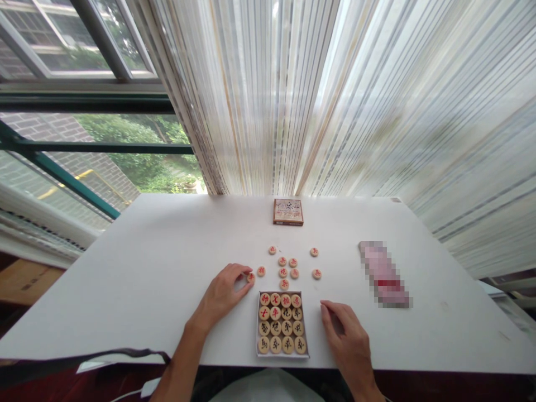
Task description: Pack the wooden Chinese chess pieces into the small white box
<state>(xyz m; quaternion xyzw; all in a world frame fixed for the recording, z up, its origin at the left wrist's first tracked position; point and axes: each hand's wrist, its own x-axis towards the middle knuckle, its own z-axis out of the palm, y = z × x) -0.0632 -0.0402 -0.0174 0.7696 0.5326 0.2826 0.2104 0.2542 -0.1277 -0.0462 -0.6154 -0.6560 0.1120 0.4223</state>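
My left hand (221, 293) pinches a round wooden xiangqi piece (250, 277) with red characters, between thumb and forefinger, on the white table (125, 290). Just beyond it lie several loose red-marked pieces (283, 272), scattered singly. A white tray (283, 355) sits between my hands, holding several rows of pieces with red and black characters. My right hand (345, 335) rests on the table to the right of the tray, its fingers slightly curled and holding nothing.
A small printed box (288, 212) stands near the table's far edge. A blurred pink packet (383, 274) lies to the right. Striped sheer curtains (377, 100) hang behind the table, and a window (104, 151) with greenery outside is at the left.
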